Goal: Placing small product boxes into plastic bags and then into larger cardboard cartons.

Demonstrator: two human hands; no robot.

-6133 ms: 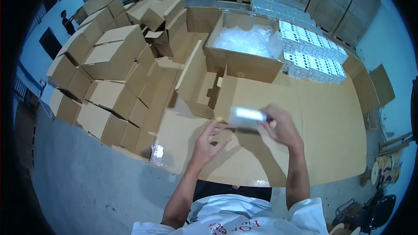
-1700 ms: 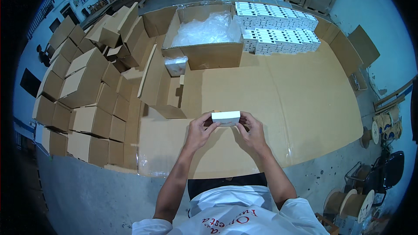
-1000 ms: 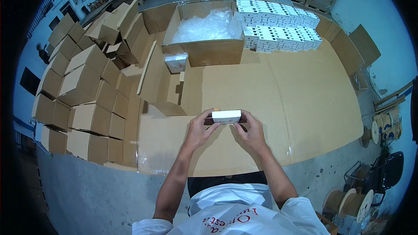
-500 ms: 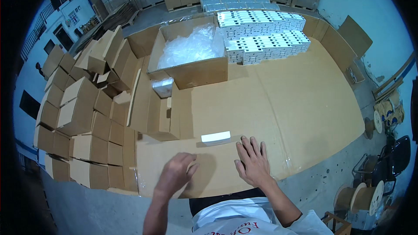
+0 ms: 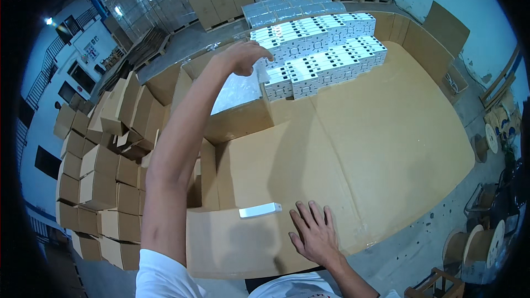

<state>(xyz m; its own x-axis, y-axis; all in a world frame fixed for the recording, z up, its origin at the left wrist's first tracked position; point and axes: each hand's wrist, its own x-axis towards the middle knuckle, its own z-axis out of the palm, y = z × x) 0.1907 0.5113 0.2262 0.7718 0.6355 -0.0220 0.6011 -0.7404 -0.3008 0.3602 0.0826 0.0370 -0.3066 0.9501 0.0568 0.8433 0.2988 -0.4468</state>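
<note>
Here, I see one arm stretched far across a cardboard-covered table.

My left hand, fingers loosely curled and empty, reaches the stacked white boxes beside an open carton. My right hand lies flat, open, beside a small white box near the table's front edge; bare cardboard spreads rightward.

The left arm stretches from the lower left of the frame up to the upper middle, its left hand reaching forward, palm down with fingers curled downward, while the right hand lies flat near the lower middle, fingers spread and empty.
</note>
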